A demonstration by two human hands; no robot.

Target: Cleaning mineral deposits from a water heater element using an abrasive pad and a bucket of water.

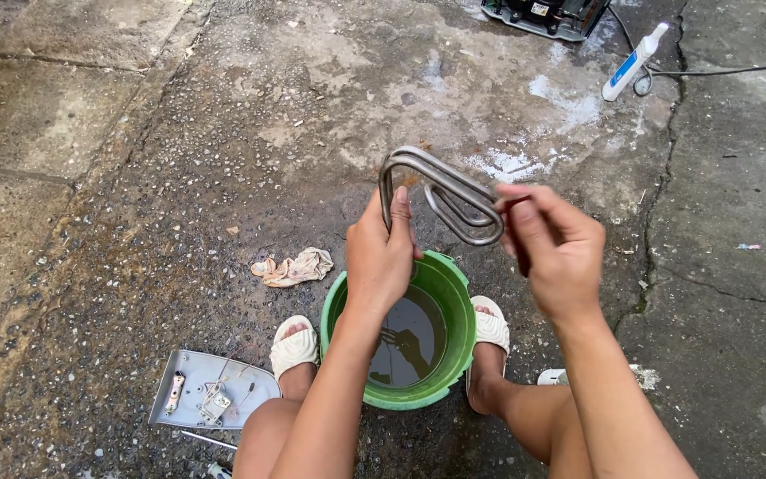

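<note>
Two hands (383, 253) (553, 244), one metal coil (441, 191), one bucket (458, 293)

heating element (441, 191) | bent grey metal tube loops | gripped between both hands, raised above them, left end upright

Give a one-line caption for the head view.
Both hands, left hand and right hand, hold a bent metal heating coil above a green bucket of dark water on wet concrete.
</note>
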